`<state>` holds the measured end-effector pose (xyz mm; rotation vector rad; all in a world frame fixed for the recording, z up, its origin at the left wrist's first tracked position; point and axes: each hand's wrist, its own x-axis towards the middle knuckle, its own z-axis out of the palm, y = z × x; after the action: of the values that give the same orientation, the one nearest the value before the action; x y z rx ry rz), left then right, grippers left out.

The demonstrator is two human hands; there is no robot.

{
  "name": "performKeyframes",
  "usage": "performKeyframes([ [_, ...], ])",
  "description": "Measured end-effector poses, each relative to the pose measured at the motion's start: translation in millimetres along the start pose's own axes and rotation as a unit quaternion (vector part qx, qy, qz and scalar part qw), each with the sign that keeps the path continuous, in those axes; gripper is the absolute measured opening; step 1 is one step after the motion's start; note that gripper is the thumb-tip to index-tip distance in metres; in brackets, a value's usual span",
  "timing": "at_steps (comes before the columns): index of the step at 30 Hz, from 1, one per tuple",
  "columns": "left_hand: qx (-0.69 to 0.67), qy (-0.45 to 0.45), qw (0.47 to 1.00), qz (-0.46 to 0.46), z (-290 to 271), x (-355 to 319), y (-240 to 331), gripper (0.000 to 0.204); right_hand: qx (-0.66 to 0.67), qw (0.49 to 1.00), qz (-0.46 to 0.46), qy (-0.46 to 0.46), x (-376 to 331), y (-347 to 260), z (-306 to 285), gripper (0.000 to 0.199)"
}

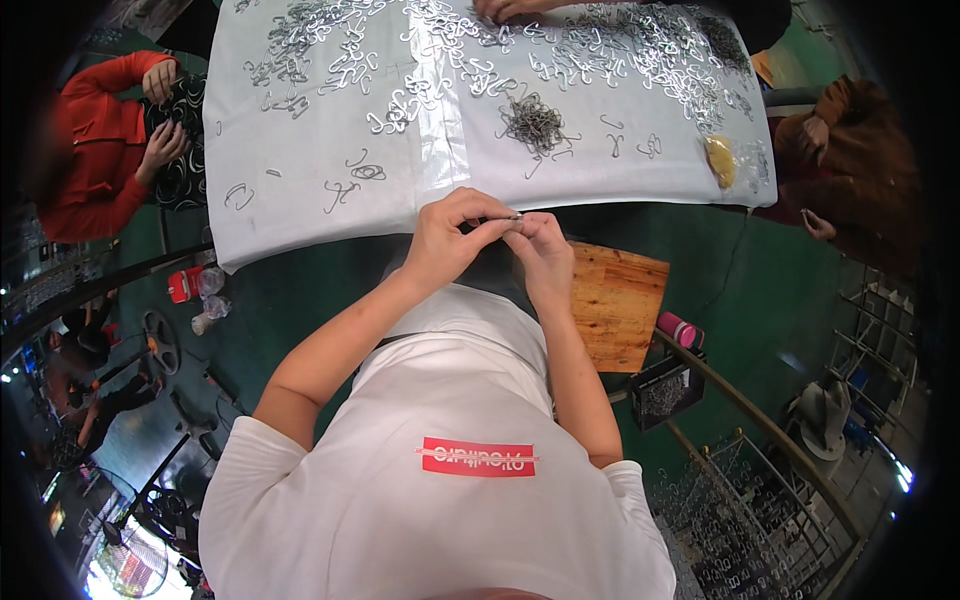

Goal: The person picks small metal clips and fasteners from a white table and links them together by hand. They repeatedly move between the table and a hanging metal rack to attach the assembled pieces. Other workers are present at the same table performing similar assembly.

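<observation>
My left hand (pixel 447 238) and my right hand (pixel 546 256) meet just off the near edge of the white-covered table (pixel 300 215). Both are closed in a pinch, fingertips together, around a small dark metal piece (pixel 516 217). Fingers hide most of it, so its shape cannot be told. Beyond them lies a dark, tangled pile of bent wire hooks (pixel 535 126). A few loose hooks (pixel 341 194) lie nearer on the left. Shiny silver hooks (pixel 400 105) spread in heaps across the far part of the table.
Another person's hand (pixel 510 8) reaches into the far heaps. People sit at the left (pixel 100 150) and right (pixel 850 170). A yellow piece in a clear bag (pixel 720 160) lies at the right edge. A wooden board (pixel 615 310) and a black crate (pixel 665 393) stand below, by a pink bottle (pixel 678 328).
</observation>
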<state>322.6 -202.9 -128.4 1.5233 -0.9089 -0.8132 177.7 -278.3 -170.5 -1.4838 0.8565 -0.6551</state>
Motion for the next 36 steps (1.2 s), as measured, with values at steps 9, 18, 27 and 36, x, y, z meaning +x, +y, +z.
performKeyframes([
  [9,0.014,-0.015,0.999,0.03,-1.3,-10.4,-17.7,0.016,-0.333,0.935,-0.072,-0.095,80.7,25.2,-46.1,0.019],
  [18,0.004,0.013,0.999,0.043,0.8,-13.6,-24.5,0.014,-0.531,0.777,-0.239,-0.237,142.7,43.4,-46.4,0.006],
  [27,0.064,0.039,0.992,0.101,-3.9,-16.0,-22.3,0.015,-0.056,0.984,0.08,-0.148,87.6,-8.3,-21.4,0.01],
  [36,0.028,0.062,0.994,0.082,2.7,-17.1,-18.9,0.016,0.163,0.979,0.105,-0.056,6.2,-50.7,-8.5,0.009],
])
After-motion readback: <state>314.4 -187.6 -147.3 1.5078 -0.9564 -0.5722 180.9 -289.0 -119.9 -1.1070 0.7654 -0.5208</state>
